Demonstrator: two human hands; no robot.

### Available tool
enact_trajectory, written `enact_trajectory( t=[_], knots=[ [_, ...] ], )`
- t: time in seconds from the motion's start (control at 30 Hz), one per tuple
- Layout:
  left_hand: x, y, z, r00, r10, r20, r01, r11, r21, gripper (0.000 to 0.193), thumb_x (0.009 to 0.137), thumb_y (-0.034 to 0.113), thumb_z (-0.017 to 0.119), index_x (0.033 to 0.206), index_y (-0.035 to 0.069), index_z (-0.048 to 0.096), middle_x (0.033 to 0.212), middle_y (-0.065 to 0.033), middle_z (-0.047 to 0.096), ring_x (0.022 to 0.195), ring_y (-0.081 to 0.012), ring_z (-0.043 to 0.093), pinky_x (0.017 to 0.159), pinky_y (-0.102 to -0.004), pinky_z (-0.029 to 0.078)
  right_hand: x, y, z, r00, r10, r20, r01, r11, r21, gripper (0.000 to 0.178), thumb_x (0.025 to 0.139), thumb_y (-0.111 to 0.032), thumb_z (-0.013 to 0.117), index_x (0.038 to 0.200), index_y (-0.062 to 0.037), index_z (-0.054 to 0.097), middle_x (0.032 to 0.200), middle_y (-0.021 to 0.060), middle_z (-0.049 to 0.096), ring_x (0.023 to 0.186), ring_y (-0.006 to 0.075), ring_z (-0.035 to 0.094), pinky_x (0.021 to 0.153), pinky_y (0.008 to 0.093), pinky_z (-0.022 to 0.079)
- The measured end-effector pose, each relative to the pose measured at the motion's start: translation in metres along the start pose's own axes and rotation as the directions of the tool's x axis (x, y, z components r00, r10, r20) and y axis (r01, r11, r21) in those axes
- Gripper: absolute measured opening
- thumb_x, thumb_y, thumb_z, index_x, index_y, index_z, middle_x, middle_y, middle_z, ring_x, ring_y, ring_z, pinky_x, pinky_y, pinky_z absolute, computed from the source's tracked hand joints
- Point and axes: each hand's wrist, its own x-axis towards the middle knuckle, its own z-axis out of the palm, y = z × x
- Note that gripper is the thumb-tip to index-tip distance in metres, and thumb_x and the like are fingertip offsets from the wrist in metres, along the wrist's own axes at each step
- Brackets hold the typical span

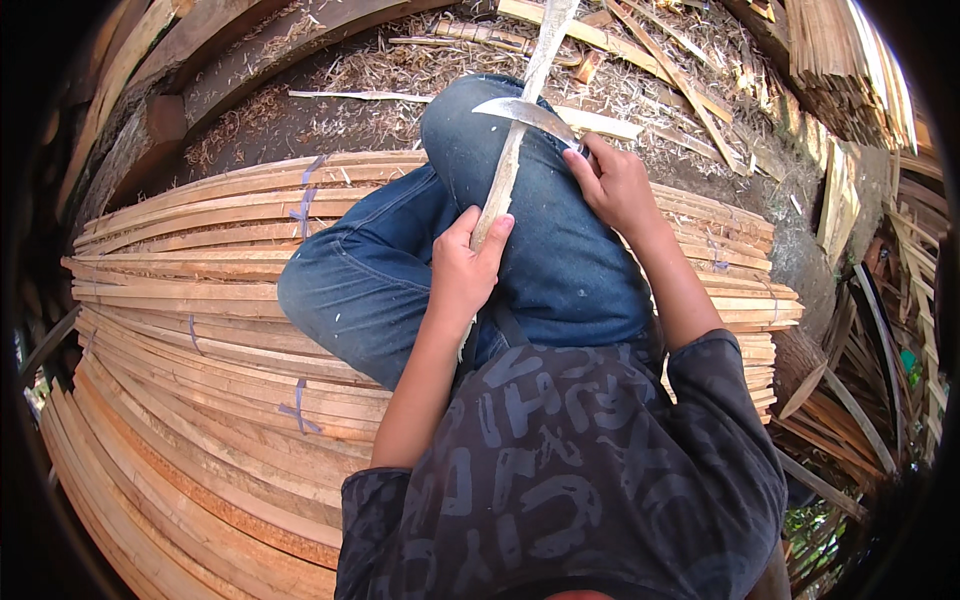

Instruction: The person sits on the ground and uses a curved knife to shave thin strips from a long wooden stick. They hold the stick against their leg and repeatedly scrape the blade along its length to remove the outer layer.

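My left hand (465,265) is closed around the near end of a long, pale, rough-edged wooden strip (504,172), thumb on top. The strip slants up and away across my raised knee and runs out past the top edge. In my right hand (618,188) is a curved knife (524,112), its handle mostly hidden by the fingers. The bright blade lies across the strip above the knee, its tip pointing left. Both hands are over my blue jeans (570,265), the left one nearer my body.
I sit on bundled wooden slats (200,350) tied with purple string (298,408). Shavings and loose wood pieces (690,95) litter the ground ahead. A thick curved timber (270,55) lies at far left. More upright slats (850,70) stand at far right, with split wood (840,410) below.
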Motion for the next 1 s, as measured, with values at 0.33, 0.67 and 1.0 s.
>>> enact_trajectory(
  t=[0.33,0.67,1.0],
  knots=[
    [0.004,-0.013,0.005,0.984,0.167,-0.063,-0.16,0.981,0.112,0.039,0.093,0.031,0.06,0.069,0.004,0.045,0.051,0.0009,0.041,0.042,-0.0054,0.042,0.039,-0.0256,0.034,0.058,0.037,-0.047,0.939,-0.314,0.14,0.34,0.779,-0.527,0.036,0.094,-0.046,0.048,0.086,-0.0106,0.052,0.063,0.0085,0.061,0.058,0.0295,0.062,0.049,0.0417,0.047],
    [0.005,-0.01,0.005,0.992,0.115,-0.061,-0.111,0.992,0.058,0.041,0.092,0.032,0.06,0.07,0.001,0.045,0.054,-0.0094,0.042,0.049,-0.0146,0.038,0.047,-0.0324,0.036,0.048,0.023,-0.042,0.951,-0.29,0.106,0.303,0.816,-0.492,0.035,0.093,-0.043,0.052,0.088,-0.0076,0.052,0.063,0.0117,0.061,0.055,0.0308,0.062,0.047,0.0413,0.048],
    [0.005,-0.01,0.004,0.989,0.141,-0.039,-0.139,0.989,0.057,0.037,0.094,0.03,0.059,0.071,0.003,0.047,0.052,0.0014,0.04,0.045,-0.0044,0.039,0.04,-0.0253,0.032,0.059,0.042,-0.043,0.939,-0.341,0.03,0.3,0.775,-0.556,0.034,0.094,-0.04,0.052,0.092,-0.0055,0.052,0.063,0.0124,0.063,0.054,0.028,0.064,0.045,0.0385,0.049]
  ],
)
